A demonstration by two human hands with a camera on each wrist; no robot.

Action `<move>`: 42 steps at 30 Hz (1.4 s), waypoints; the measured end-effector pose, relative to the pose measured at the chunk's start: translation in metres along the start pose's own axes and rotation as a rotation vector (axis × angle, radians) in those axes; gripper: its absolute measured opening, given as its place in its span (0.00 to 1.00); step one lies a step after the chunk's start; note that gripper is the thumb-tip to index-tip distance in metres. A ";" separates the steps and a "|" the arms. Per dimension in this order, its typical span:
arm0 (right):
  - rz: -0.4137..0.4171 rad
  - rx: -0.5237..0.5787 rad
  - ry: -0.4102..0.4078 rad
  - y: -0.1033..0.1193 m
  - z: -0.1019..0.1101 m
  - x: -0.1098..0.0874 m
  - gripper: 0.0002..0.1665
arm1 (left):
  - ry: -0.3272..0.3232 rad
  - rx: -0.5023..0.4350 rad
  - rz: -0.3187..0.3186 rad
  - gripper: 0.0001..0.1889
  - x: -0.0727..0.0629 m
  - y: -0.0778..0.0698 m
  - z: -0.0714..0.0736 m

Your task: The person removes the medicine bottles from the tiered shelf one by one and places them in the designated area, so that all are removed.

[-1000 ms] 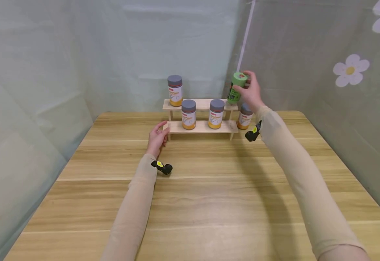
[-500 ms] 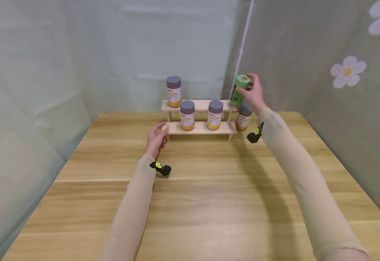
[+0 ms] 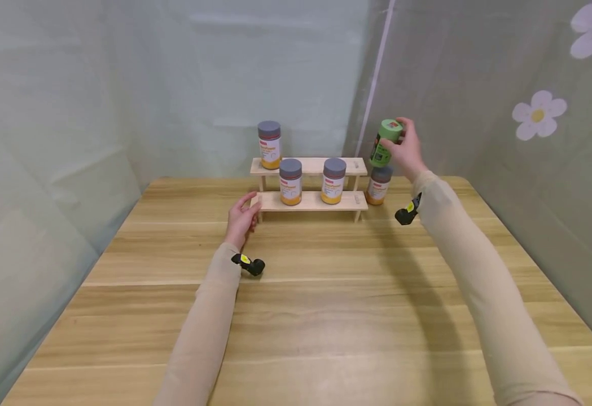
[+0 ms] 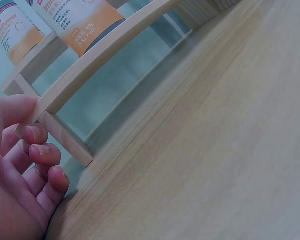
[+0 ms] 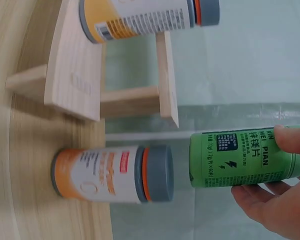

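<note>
Bench (image 3: 321, 327) lies nearest, then the left hand (image 3: 241, 221) pinching the end of the wooden rack (image 3: 311, 202), then the right hand (image 3: 407, 152), above a grey-capped bottle (image 5: 110, 175), grasping the green XIN MEI PIAN bottle (image 5: 235, 159), likely light, stiff and slick, best held round its upper sides.

The two sleeved arms reach forward, the left arm (image 3: 201, 321) lower and the right arm (image 3: 478, 282) slanting inward. The left hand (image 3: 242, 220) grips with its thumb extended and several fingers (image 4: 46, 154) curled; the right hand (image 3: 405, 149), held higher, sets its thumb opposite its fingers in a grasp.
</note>
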State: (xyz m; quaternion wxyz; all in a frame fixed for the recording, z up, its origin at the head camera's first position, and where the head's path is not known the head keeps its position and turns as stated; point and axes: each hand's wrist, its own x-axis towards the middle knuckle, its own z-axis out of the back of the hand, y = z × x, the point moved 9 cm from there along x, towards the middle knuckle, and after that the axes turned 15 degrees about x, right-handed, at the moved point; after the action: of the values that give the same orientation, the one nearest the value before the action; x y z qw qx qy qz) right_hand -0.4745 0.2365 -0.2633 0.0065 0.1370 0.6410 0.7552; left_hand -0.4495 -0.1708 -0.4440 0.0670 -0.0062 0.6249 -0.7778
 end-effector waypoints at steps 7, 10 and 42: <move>-0.010 -0.013 0.002 0.000 0.018 0.003 0.39 | 0.003 -0.006 0.014 0.23 0.000 -0.001 0.000; -0.021 -0.026 0.004 0.000 0.026 0.003 0.39 | 0.002 -0.003 0.020 0.22 0.000 -0.001 0.000; -0.121 -0.165 0.014 -0.048 0.064 -0.007 0.45 | 0.019 -0.006 0.021 0.23 -0.004 -0.007 0.002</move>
State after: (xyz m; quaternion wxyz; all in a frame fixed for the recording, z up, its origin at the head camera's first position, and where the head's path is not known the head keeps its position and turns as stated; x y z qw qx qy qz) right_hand -0.4619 0.3054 -0.3018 0.0586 0.0918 0.5838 0.8046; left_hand -0.4458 -0.1703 -0.4362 0.0692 0.0074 0.6280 -0.7751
